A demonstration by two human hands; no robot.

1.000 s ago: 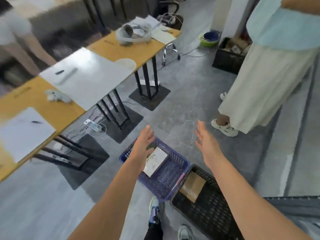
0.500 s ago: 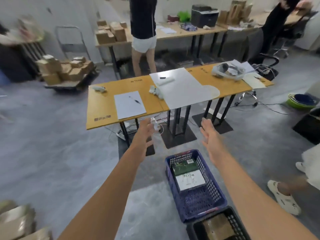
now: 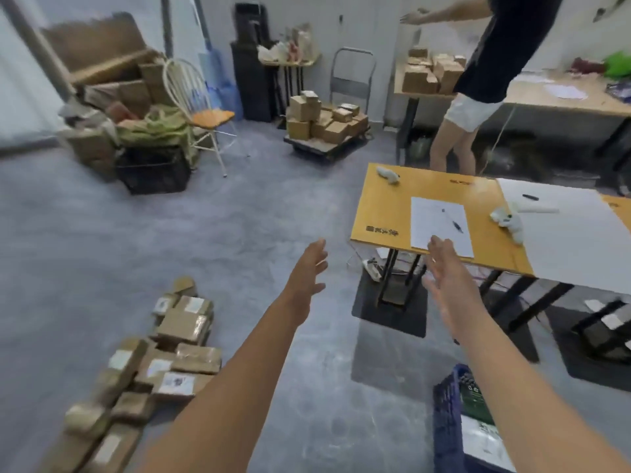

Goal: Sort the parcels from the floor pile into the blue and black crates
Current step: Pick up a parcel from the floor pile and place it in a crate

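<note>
Grey concrete floor ahead: your left hand [image 3: 309, 268] and right hand [image 3: 444, 278] hang empty, fingers spread, right of the parcel pile [image 3: 164, 363]. Turn left, stoop, and lift one top parcel. Blue crate [image 3: 447, 414] sits farther right of the pile.

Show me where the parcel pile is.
In the head view, the parcel pile lies on the floor at lower left, below the left hand; the blue crate sits at lower right.
</note>
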